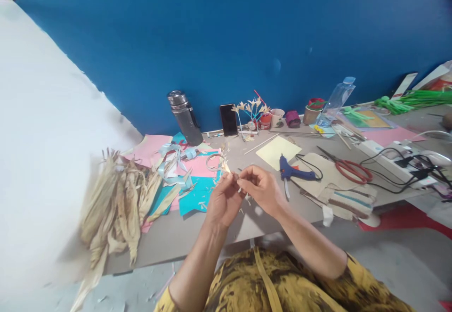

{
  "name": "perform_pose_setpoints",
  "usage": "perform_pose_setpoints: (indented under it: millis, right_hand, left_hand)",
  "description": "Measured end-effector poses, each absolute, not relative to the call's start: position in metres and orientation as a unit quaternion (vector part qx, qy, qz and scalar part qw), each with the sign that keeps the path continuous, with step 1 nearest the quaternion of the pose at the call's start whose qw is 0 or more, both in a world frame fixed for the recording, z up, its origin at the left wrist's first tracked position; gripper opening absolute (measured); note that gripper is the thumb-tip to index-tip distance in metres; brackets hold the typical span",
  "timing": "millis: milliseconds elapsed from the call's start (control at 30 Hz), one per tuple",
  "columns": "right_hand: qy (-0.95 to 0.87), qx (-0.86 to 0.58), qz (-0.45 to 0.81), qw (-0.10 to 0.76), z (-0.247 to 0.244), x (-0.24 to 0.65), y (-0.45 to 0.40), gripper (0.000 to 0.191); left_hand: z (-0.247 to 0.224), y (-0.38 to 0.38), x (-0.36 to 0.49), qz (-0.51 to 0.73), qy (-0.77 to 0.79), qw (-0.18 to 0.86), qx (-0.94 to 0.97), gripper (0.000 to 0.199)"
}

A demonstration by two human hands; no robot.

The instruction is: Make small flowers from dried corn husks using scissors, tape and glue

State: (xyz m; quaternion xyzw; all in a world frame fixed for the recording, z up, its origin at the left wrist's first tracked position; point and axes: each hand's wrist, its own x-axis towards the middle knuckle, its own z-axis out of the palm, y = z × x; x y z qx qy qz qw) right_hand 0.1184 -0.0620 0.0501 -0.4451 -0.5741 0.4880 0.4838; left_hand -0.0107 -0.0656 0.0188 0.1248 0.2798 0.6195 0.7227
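My left hand is closed, its thumb and fingers pinching the stem end of a small pale flower that looks made of dried husk. The petals stick up past my left thumb. My right hand meets it from the right, thumb and forefinger pinched close to the same stem. What lies between those right fingertips is too small to make out. Just right of my hands lies a blue hot glue gun on the table. Similar pale flowers on thin stems stand at the back.
Dried corn husks heap over the table's left side. Blue paper, pink paper and ribbon lie beside my left hand. A thermos and a phone stand along the wall. Red-handled scissors and a power strip are at right.
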Motion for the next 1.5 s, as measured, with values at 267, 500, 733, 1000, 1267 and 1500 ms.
perform_pose_setpoints:
  millis: [267,500,733,1000,1267,1500]
  right_hand:
    - [-0.569,-0.449,0.478,0.496,0.0508,0.1182,-0.063,0.011]
    - [-0.572,-0.454,0.466,0.5,0.0533,0.1173,-0.0645,0.01]
    - [-0.564,-0.454,0.477,0.498,0.0525,0.1169,-0.066,0.01]
    - [-0.563,-0.456,0.475,0.499,0.0553,0.1166,-0.0668,0.008]
    - [-0.565,-0.456,0.473,0.498,0.0554,0.1171,-0.0672,0.01]
    - [-0.561,-0.461,0.476,0.496,0.0543,0.1172,-0.0676,0.01]
  left_hand:
    - [0.0191,-0.0659,-0.0092,0.61,0.279,0.733,0.112,0.009]
    - [0.0183,-0.0671,-0.0082,0.608,0.268,0.739,0.109,0.007]
    - [0.0198,-0.0687,-0.0063,0.612,0.274,0.734,0.111,0.007]
    - [0.0166,-0.0681,-0.0068,0.617,0.275,0.73,0.11,0.006]
    - [0.0146,-0.0681,-0.0069,0.608,0.267,0.74,0.105,0.008]
    - [0.0182,-0.0691,-0.0061,0.609,0.273,0.738,0.099,0.008]
